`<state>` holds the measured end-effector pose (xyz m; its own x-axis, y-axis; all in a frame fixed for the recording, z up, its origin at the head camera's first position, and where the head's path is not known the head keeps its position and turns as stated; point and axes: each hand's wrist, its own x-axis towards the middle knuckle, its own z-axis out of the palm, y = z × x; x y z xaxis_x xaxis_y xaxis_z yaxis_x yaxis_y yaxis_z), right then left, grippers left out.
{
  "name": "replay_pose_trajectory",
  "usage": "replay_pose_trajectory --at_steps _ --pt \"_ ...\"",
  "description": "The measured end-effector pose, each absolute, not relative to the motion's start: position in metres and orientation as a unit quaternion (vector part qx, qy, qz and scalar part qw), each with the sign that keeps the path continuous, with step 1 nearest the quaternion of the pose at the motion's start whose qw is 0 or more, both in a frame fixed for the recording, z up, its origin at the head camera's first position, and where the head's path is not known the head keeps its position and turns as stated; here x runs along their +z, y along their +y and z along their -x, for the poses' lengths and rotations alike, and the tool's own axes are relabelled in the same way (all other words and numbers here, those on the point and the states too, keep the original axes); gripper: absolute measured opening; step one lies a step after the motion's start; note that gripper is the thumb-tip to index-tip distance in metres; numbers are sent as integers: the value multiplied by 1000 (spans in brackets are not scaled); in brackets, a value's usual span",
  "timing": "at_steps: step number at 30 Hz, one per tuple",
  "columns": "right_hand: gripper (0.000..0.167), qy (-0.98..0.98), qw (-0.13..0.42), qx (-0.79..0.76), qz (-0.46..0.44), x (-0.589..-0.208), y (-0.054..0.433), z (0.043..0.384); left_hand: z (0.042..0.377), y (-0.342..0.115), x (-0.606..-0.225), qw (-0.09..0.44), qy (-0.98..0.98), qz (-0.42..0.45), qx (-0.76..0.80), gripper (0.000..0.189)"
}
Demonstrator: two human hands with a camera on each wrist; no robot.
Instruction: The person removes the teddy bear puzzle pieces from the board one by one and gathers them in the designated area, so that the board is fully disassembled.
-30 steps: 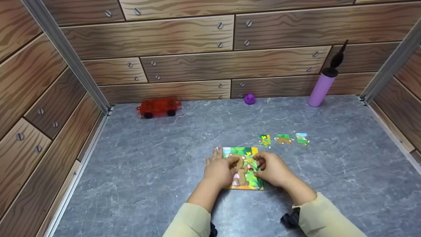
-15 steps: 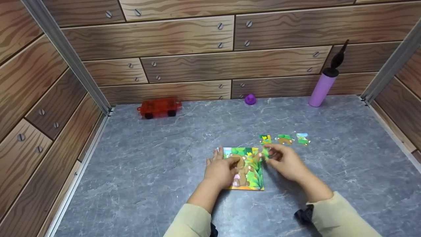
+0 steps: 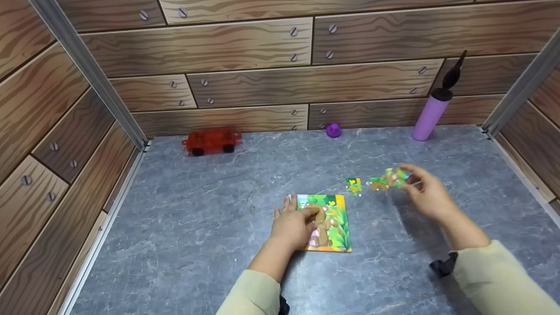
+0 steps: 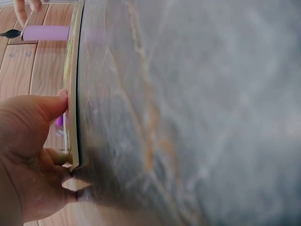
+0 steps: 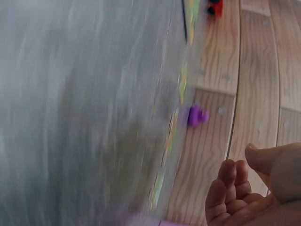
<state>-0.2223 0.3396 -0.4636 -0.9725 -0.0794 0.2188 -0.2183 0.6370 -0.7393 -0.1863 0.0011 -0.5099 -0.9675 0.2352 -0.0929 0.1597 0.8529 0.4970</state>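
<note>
A jigsaw puzzle board [image 3: 339, 227] with a bear picture lies flat on the grey table. My left hand [image 3: 292, 226] rests over its left side, fingers spread, thumb pressing on the picture. From the left wrist view, the left thumb [image 4: 57, 104] lies against the board's face and the other fingers are at its edge and the tabletop. Up to the right, my right hand [image 3: 431, 194] pinches a puzzle piece [image 3: 393, 177] of green and brown between thumb and forefinger. It overlaps the rightmost loose piece in the head view. Other loose pieces include a yellow-green one [image 3: 353, 186] and a green-brown one [image 3: 378, 183].
Along the back wall stand a red toy wagon [image 3: 212, 141], a small purple toy [image 3: 333, 130] and a lilac hand pump [image 3: 431, 117] with a black top. Wood-patterned walls [image 3: 245, 85] enclose the grey table [image 3: 188, 227] at the back and both sides.
My right hand has lifted the bear piece off the puzzle board's upper right and carried it up and right to the row of loose pieces. The left hand stays put.
</note>
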Motion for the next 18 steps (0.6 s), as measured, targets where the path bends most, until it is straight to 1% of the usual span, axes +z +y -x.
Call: replay_pose_trajectory --at_steps 4,6,11,18 --pt "50 -905 102 409 -61 -459 363 232 187 1 -510 75 959 -105 250 42" --pt "52 -908 102 405 -43 -458 374 236 187 1 -510 77 959 -106 252 42" --pt "54 -921 78 381 14 -464 395 244 188 1 -510 78 958 -109 254 42" --pt "55 -930 42 358 75 -485 415 247 187 -1 -510 72 959 -114 250 42"
